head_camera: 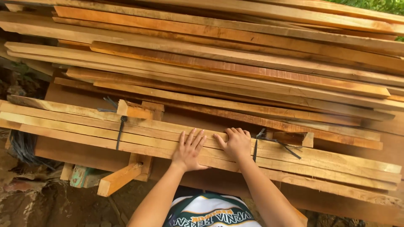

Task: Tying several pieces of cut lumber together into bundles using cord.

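Note:
A bundle of long pale wooden slats [84,122] lies across in front of me, tied with black straps. My left hand [189,149] rests flat on top of the bundle with its fingers spread. Just to its right, my right hand [235,143] presses on the same slats with fingers curled over the far edge. Neither hand holds a loose item. One black strap [255,148] sits just right of my right hand and another black strap [120,131] wraps the bundle further left.
A large stack of long reddish and pale planks [235,63] fills the view beyond the bundle. Short wooden offcuts [120,178] and a support block sit under the bundle at the lower left. Dirt ground [38,201] lies below left.

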